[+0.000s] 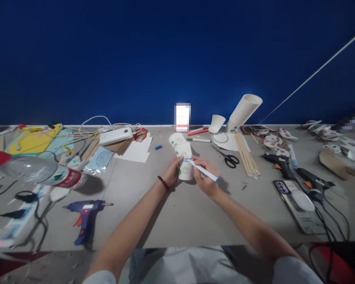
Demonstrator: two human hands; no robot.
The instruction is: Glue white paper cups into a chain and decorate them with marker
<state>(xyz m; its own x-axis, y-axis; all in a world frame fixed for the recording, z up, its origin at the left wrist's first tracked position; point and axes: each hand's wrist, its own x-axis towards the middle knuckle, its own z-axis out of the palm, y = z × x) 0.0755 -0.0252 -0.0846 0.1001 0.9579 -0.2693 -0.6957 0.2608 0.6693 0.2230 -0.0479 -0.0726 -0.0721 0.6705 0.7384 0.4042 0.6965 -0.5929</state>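
Observation:
A lower white paper cup [185, 173] with green print lies at the table's middle, in line with more white paper cup pieces [176, 139] tilted beyond it. My left hand [173, 169], a dark bead bracelet at its wrist, is closed around the cup's left side. In my right hand [206, 177] is a white marker pen [203, 170] with a blue end, its tip at the cup's upper part. Blue marks [186, 160] show there, between my two hands. The fingers partly cover the cup, so how the pieces join cannot be made out.
Behind lie a green marker [198, 140], a red marker [197, 131] and a tall cup stack [245, 110]. Scissors [229, 158], wooden sticks [246, 154] and a phone [296, 209] are right. A blue glue gun [87, 217] and a bottle [41, 171] are left.

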